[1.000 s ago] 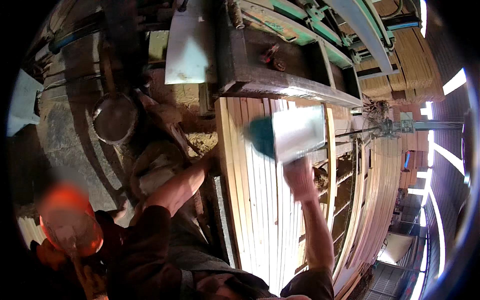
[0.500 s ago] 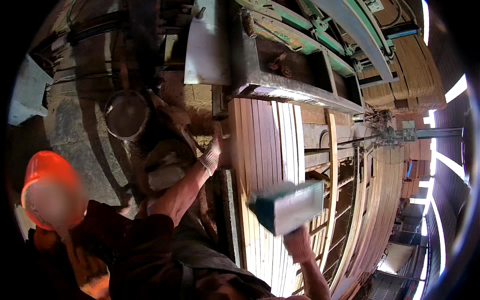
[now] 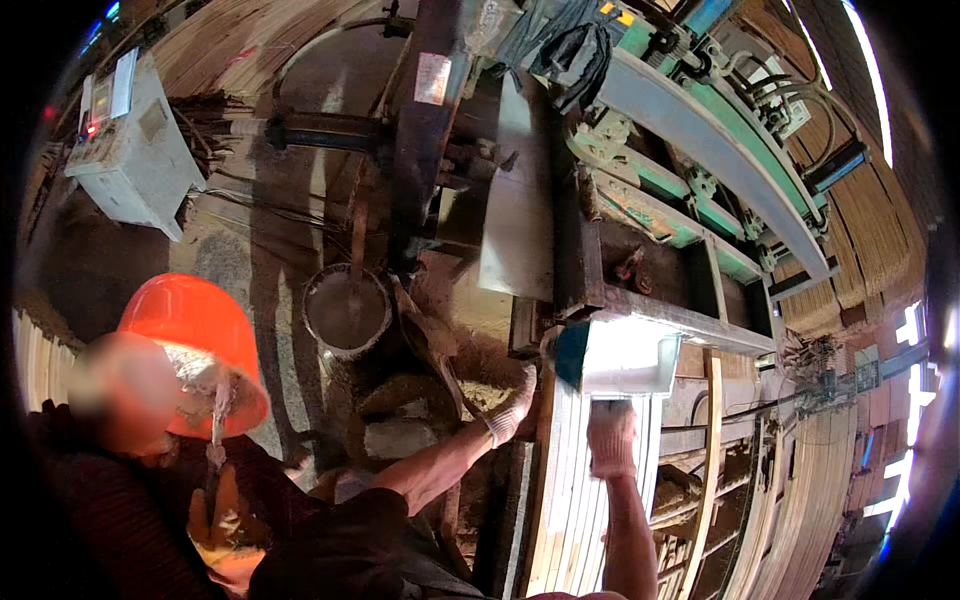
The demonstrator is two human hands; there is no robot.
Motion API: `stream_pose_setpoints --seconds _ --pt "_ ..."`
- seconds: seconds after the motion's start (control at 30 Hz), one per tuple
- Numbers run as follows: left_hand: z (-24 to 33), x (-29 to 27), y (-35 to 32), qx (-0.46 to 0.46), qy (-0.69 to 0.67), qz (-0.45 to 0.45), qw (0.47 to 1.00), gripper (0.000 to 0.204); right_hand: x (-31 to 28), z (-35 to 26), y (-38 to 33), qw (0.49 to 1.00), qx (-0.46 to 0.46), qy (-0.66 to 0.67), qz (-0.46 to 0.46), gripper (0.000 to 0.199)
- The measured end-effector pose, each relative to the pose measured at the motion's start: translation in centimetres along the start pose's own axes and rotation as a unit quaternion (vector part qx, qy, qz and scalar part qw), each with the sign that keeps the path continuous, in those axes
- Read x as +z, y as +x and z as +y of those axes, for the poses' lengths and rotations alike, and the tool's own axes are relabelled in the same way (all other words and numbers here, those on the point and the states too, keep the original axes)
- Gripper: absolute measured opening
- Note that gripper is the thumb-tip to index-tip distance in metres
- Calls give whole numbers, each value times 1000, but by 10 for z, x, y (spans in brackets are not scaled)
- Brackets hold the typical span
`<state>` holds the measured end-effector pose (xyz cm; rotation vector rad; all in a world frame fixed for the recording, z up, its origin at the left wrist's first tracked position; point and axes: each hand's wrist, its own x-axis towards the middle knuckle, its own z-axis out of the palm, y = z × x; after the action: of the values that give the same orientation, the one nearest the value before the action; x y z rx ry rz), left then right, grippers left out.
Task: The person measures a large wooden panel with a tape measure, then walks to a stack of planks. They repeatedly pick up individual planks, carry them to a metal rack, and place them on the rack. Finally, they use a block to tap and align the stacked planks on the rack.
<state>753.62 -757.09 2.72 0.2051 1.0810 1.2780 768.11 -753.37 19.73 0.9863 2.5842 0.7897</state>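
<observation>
My right hand (image 3: 612, 440), in a pale knit glove, is closed at the near side of a teal-and-white box-shaped tool (image 3: 628, 360); its handle is hidden by my fingers. The tool is over the far end of a row of narrow wooden boards (image 3: 580, 500), close to the metal frame, its top bright with glare. My left hand (image 3: 513, 408), also gloved, is at the left edge of the boards with fingers stretched out, nothing visible in it. Whether it touches the boards I cannot tell.
Beyond the boards stands a green metal machine (image 3: 690, 200). A round bucket (image 3: 347, 312) sits on the floor at left. Nearer is an orange bucket-shaped thing (image 3: 215, 310) beside a person in dark clothing. A grey control box (image 3: 140, 160) stands far left; more long boards (image 3: 800, 490) lie at right.
My right hand has moved the box-shaped tool away from me to the far end of the boards. The whole view has shifted, moving most things rightward and down.
</observation>
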Motion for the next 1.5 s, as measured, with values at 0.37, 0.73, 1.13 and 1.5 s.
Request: stream_pose_setpoints --seconds 0.37,0.73,1.13,1.5 --pt "23 -16 -2 31 -74 -60 995 95 -44 4 -37 894 144 423 -37 29" --pt "40 4 -19 -42 100 44 993 92 3 9 23 962 98 251 35 21" --pt "29 -1 -26 -21 -45 -68 996 113 -60 -83 -611 943 64 106 -309 41" --pt "4 -20 3 6 -32 -39 999 115 -83 -33 -500 714 470 427 -295 23"
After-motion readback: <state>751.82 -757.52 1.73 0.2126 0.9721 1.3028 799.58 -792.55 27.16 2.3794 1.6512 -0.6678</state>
